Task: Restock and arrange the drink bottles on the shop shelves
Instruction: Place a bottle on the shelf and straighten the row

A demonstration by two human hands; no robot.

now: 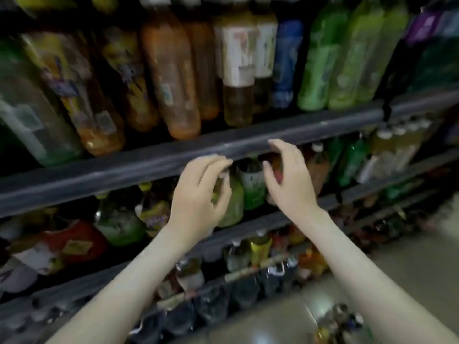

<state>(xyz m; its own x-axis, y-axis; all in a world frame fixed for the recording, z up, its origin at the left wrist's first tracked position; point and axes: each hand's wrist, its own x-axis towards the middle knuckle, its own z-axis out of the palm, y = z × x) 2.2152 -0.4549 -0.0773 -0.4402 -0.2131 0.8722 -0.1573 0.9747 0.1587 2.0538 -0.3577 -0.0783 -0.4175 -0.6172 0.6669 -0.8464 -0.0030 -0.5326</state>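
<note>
While my left hand (198, 194) curls at a green bottle (236, 207) by the front edge of the middle shelf (273, 219), grip unclear through blur, my right hand (288, 180) hovers open and empty; a nudge could topple the neighbouring bottle (252, 187)

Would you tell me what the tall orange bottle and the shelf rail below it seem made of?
Orange bottle: likely clear plastic, glossy; the drink's colour shows through. Shelf rail: probably dark painted metal or plastic, dull sheen; blur hides which.
</note>
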